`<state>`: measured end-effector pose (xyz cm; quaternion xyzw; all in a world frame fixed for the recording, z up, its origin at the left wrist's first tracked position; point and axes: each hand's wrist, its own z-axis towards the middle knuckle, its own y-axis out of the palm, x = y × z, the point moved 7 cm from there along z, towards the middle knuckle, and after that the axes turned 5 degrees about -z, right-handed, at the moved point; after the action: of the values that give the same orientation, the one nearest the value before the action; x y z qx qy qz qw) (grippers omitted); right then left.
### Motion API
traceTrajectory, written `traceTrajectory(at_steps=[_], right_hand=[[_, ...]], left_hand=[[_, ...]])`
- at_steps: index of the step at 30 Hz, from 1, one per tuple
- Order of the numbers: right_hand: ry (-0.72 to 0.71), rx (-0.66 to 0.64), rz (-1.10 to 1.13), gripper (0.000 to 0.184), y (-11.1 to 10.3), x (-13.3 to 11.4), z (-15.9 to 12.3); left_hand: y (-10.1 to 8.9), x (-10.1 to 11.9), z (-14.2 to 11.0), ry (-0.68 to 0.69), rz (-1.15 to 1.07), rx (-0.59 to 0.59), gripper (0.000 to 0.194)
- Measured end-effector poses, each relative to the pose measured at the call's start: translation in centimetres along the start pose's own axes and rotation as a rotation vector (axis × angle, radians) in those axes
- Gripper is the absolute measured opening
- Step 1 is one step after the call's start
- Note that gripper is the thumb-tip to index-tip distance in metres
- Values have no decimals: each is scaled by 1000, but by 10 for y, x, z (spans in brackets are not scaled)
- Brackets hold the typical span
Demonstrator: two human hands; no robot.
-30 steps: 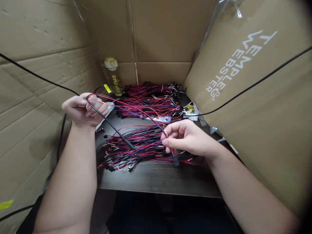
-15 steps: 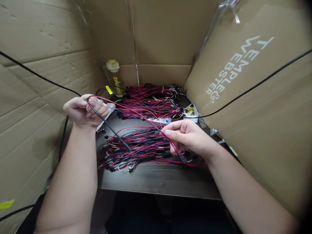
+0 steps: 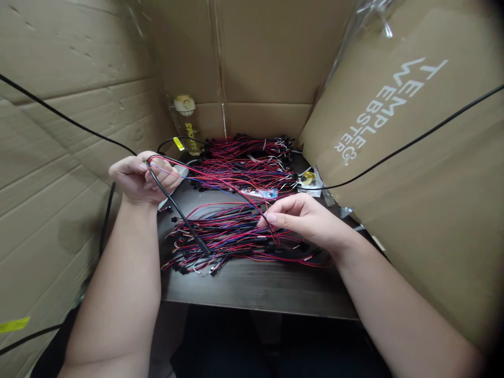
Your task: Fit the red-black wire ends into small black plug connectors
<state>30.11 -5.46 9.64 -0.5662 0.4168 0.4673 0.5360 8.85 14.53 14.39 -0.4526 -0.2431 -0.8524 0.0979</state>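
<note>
Raised at the left, my left hand (image 3: 145, 177) is closed around a wire harness (image 3: 179, 211), where red and blue wires meet a black sheathed cable. The black cable hangs down from that fist and ends in a thicker black tip over the wire pile. My right hand (image 3: 303, 218) pinches the loose red and blue wires of the same harness between thumb and fingertips, to the right and a little lower. Several similar harnesses (image 3: 236, 231) lie in a loose pile on the dark table beneath both hands.
Two more bundles of red and black wires (image 3: 244, 170) lie farther back. A bottle marked SPORTS (image 3: 189, 126) stands in the back left corner. Cardboard walls (image 3: 271, 63) enclose the dark table (image 3: 252, 286). A yellow roll (image 3: 309, 177) sits at the right; black cables cross both sides.
My right hand now holds the wires nearer their ends, and the black connector that stuck out below it no longer shows there. The hanging black cable has swung slightly. The view has shifted a little.
</note>
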Motion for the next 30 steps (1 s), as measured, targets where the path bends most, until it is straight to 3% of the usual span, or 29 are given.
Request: traceTrajectory(at_steps=[5, 9, 13, 21, 26, 30], right_hand=[[-31, 38, 82, 25, -4, 2, 1], [-38, 35, 111, 26, -5, 2, 2], [-24, 84, 66, 30, -10, 2, 2], [34, 82, -84, 42, -10, -4, 2], [50, 147, -145, 41, -23, 0, 1], [50, 107, -184, 44, -20, 3, 3]], left_hand=[[3, -8, -3, -43, 14, -78, 37], [18, -18, -2, -152, 74, -187, 34], [27, -28, -1, -262, 87, -224, 28], [49, -44, -5, -424, 232, -74, 10], [56, -47, -5, -434, 267, -80, 12], [60, -52, -4, -464, 248, -136, 17]])
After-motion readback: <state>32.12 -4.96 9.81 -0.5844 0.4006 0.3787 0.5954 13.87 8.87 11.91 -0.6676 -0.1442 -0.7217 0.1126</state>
